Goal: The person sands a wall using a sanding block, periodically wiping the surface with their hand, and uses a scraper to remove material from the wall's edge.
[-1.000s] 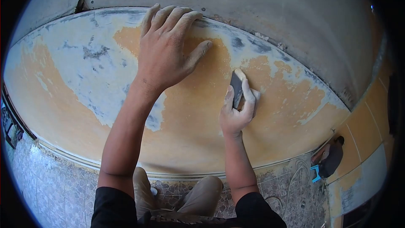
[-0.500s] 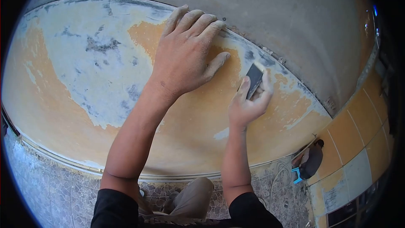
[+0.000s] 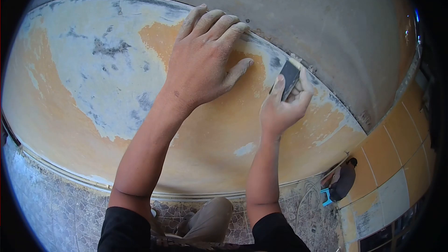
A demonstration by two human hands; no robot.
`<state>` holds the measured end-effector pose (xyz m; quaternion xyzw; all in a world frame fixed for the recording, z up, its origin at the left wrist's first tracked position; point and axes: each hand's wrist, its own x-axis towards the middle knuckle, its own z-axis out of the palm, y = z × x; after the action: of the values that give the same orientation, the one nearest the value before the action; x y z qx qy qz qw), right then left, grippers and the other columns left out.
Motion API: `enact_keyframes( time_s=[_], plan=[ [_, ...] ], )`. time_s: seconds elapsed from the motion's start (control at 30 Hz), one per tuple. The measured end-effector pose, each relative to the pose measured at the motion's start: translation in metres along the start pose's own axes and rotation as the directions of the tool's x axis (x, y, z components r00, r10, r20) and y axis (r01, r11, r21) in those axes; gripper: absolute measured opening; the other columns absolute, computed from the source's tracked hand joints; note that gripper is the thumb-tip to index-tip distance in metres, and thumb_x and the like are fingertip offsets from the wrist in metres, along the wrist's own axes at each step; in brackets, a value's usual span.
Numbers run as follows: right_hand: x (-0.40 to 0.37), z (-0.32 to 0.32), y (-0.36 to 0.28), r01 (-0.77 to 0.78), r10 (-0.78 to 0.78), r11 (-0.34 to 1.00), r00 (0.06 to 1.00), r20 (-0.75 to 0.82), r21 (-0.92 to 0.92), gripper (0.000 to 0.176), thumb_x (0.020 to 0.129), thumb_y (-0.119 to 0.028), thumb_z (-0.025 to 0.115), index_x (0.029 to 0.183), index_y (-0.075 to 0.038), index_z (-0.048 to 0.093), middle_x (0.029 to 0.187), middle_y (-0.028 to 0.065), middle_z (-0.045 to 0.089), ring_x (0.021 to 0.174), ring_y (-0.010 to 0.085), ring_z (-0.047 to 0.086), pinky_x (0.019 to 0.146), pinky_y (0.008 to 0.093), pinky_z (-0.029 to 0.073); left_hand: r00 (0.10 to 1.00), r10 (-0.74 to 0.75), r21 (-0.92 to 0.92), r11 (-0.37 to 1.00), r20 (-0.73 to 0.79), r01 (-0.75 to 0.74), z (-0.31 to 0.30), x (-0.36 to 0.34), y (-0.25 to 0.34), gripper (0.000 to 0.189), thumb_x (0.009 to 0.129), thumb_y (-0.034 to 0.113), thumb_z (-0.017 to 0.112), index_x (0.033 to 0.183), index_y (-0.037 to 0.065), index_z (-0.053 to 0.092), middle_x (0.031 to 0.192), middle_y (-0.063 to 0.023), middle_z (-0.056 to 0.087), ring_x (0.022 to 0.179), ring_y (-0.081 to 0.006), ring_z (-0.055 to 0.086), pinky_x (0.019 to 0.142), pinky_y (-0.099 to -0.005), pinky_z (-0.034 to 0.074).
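Note:
A dusty wall panel [image 3: 205, 144], orange with white and grey scraped patches, spans the view under both arms. My left hand [image 3: 203, 58] rests on it, fingers spread and fingertips over its upper edge, holding nothing. To the right, my right hand [image 3: 287, 100] grips a dark rectangular block [image 3: 289, 75] between thumb and fingers. The block's upper end is close to the panel's top edge, over a whitish patch. Dust coats the fingers of both hands.
Beyond the edge lies a grey surface [image 3: 298, 9]. At the lower right a person [image 3: 344, 179] in dark clothes sits on a blue stool [image 3: 326, 197] near an orange tiled wall [image 3: 382, 144]. Patterned paving [image 3: 60, 205] and a hose [image 3: 304, 198] are below.
My right hand has moved up and to the right with the block, closer to the panel's top edge. My left hand stays in place on the panel.

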<state>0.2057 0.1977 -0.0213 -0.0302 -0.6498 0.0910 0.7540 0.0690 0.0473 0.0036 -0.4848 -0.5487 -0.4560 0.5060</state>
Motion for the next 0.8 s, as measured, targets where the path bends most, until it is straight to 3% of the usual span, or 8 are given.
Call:
enact_keyframes(
  time_s=[0.13, 0.23, 0.37, 0.43, 0.5, 0.57, 0.73, 0.8],
  plan=[
    [0.029, 0.013, -0.008, 0.013, -0.013, 1.0, 1.0, -0.023, -0.004, 0.047, 0.099, 0.01, 0.072, 0.144, 0.005, 0.06, 0.122, 0.0149, 0.064, 0.109, 0.026, 0.072, 0.087, 0.0364, 0.062, 1.0, -0.01, 0.016, 1.0, -0.007, 0.01, 0.003, 0.0, 0.002, 0.056, 0.09, 0.032, 0.084, 0.139, 0.011, 0.067, 0.139, -0.0092, 0.069, 0.137, -0.0329, 0.059, 0.131, -0.0546, 0.033],
    [-0.039, -0.007, 0.014, 0.046, -0.046, 0.99, 0.999, 0.008, -0.133, 0.051, 0.103, 0.005, 0.072, 0.151, 0.004, 0.055, 0.126, 0.0149, 0.07, 0.109, 0.0198, 0.072, 0.092, 0.0333, 0.061, 1.0, -0.026, 0.013, 1.0, 0.004, 0.026, 0.001, 0.0, 0.002, 0.056, 0.09, 0.032, 0.084, 0.139, 0.011, 0.067, 0.139, -0.0093, 0.07, 0.138, -0.0326, 0.059, 0.131, -0.0546, 0.033],
    [-0.065, -0.015, 0.026, 0.102, -0.103, 0.994, 0.994, -0.021, -0.027, 0.05, 0.103, 0.006, 0.071, 0.151, 0.004, 0.056, 0.125, 0.015, 0.071, 0.107, 0.0198, 0.072, 0.091, 0.0332, 0.061, 1.0, -0.006, 0.005, 1.0, 0.028, 0.006, -0.003, 0.0, 0.0, 0.057, 0.09, 0.034, 0.084, 0.14, 0.011, 0.067, 0.14, -0.0095, 0.069, 0.14, -0.0319, 0.059, 0.133, -0.0547, 0.031],
    [-0.017, -0.013, 0.005, -0.151, 0.148, 0.987, 0.988, 0.047, 0.062, 0.05, 0.104, 0.007, 0.07, 0.152, 0.004, 0.056, 0.126, 0.0151, 0.072, 0.107, 0.0193, 0.072, 0.093, 0.0325, 0.06, 1.0, 0.003, 0.009, 1.0, 0.031, -0.003, -0.003, 0.0, -0.002, 0.058, 0.09, 0.034, 0.084, 0.14, 0.011, 0.067, 0.14, -0.0096, 0.069, 0.14, -0.0317, 0.058, 0.133, -0.0547, 0.031],
    [0.022, 0.0, -0.006, -0.091, 0.091, 0.996, 0.996, 0.01, 0.018, 0.051, 0.104, 0.007, 0.071, 0.152, 0.004, 0.056, 0.127, 0.0148, 0.072, 0.106, 0.0183, 0.072, 0.095, 0.0314, 0.059, 0.999, 0.01, 0.021, 1.0, 0.035, -0.011, -0.003, 0.0, -0.002, 0.058, 0.091, 0.035, 0.084, 0.14, 0.011, 0.067, 0.14, -0.0096, 0.069, 0.14, -0.0322, 0.058, 0.133, -0.0544, 0.03],
    [0.034, 0.004, -0.008, 0.014, -0.014, 0.998, 1.0, -0.011, -0.062, 0.049, 0.099, 0.01, 0.072, 0.146, 0.001, 0.062, 0.123, 0.0123, 0.067, 0.102, 0.0205, 0.072, 0.088, 0.0346, 0.061, 1.0, 0.01, 0.018, 1.0, 0.028, -0.01, -0.002, 0.0, -0.003, 0.058, 0.09, 0.035, 0.084, 0.141, 0.011, 0.067, 0.14, -0.0096, 0.069, 0.14, -0.0325, 0.058, 0.132, -0.0544, 0.031],
    [-0.067, -0.01, 0.024, 0.04, -0.039, 0.999, 0.997, -0.073, 0.006, 0.045, 0.098, 0.009, 0.074, 0.141, 0.002, 0.062, 0.125, 0.0172, 0.07, 0.11, 0.0283, 0.069, 0.09, 0.0404, 0.058, 0.999, 0.03, 0.002, 1.0, 0.032, -0.03, 0.0, 0.002, -0.003, 0.056, 0.09, 0.034, 0.085, 0.139, 0.012, 0.068, 0.139, -0.0087, 0.069, 0.136, -0.0327, 0.059, 0.13, -0.0539, 0.033],
    [-0.078, -0.019, 0.029, 0.169, -0.168, 0.984, 0.986, 0.015, -0.05, 0.047, 0.104, 0.006, 0.07, 0.148, 0.004, 0.053, 0.132, 0.0178, 0.068, 0.11, 0.0221, 0.073, 0.094, 0.033, 0.06, 0.999, 0.019, 0.041, 0.999, 0.045, -0.021, -0.001, 0.004, -0.001, 0.053, 0.09, 0.033, 0.085, 0.136, 0.012, 0.069, 0.135, -0.0075, 0.071, 0.132, -0.0325, 0.06, 0.128, -0.0524, 0.033]
  ],
)
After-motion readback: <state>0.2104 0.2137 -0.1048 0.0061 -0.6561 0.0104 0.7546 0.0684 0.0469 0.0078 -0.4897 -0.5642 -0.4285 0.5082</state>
